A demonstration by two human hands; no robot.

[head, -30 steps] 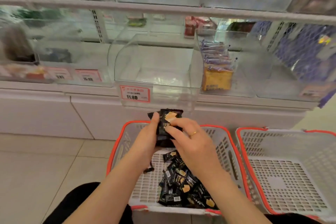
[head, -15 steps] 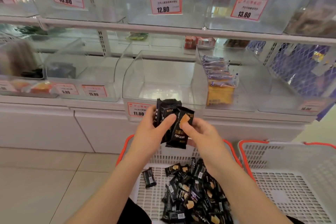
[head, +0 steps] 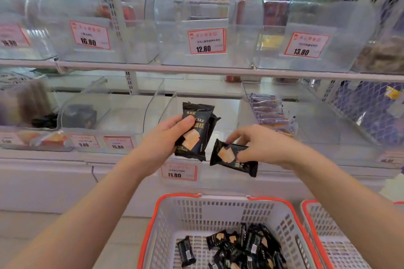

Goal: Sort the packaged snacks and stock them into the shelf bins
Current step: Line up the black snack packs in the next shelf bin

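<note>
My left hand [head: 166,137] grips a small stack of black cake packets [head: 197,135] held upright in front of the clear bin [head: 157,107] marked 11.80. To its right, my right hand [head: 260,144] pinches one more black cake packet [head: 231,157], lying nearly flat and a little lower, apart from the stack. Below both hands, a white basket with an orange rim [head: 175,197] holds several more black packets [head: 242,247] in a heap.
A second white basket [head: 310,220] stands to the right. The neighbouring bin on the right holds purple and yellow packets [head: 269,111]. Other clear bins with price tags 9.80, 15.80, 16.80, 12.80 and 13.80 line two shelf levels. Bottles stand on the top shelf.
Both hands have risen from the basket to the level of the 11.80 bin. My right hand has drawn one packet away from the stack, to the right and down.
</note>
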